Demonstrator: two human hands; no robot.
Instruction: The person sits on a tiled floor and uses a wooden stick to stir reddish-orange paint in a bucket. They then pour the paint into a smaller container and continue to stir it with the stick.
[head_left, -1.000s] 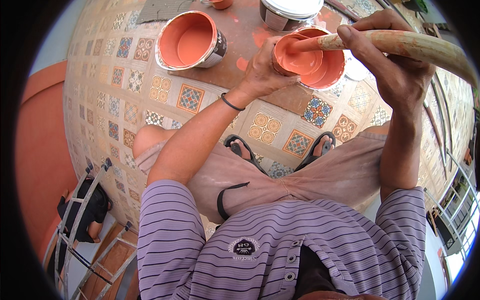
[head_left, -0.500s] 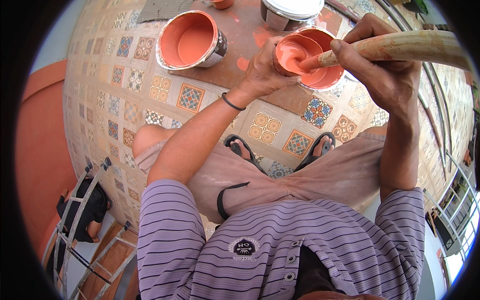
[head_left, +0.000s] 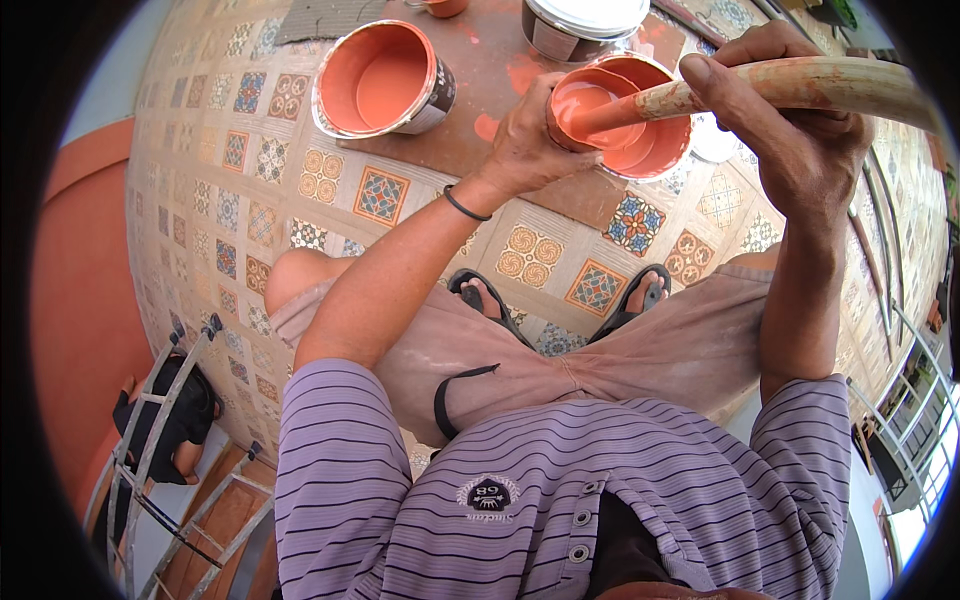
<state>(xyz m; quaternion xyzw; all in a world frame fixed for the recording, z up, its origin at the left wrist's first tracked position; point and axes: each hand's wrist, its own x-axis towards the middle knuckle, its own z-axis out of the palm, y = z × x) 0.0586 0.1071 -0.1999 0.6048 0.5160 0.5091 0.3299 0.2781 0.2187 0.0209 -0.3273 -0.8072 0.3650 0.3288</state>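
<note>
My left hand (head_left: 525, 138) grips a small cup (head_left: 572, 98) of orange paint from its left side, tilted a little towards me. Wrapped round a long pale wooden stick (head_left: 810, 84), my right hand (head_left: 800, 150) has its thumb on top. The stick's paint-coated lower end dips into the cup. Directly behind and below the cup stands an orange-stained paint bucket (head_left: 668, 130), partly hidden by the cup and stick. To the left of my left hand sits a larger paint bucket (head_left: 437, 95) with orange paint inside.
A white-lidded tub (head_left: 590, 14) stands at the far side of the paint-spotted brown board (head_left: 480, 60). Long poles (head_left: 880, 230) lie at the right on the patterned tiles. At the lower left, a person in dark clothing (head_left: 165, 420) is by a metal ladder (head_left: 140, 440).
My right hand has shifted right and slightly down, its grip changing on the stick. The stick's paint-coated end has swung left across the cup. My left hand and the cup look unmoved.
</note>
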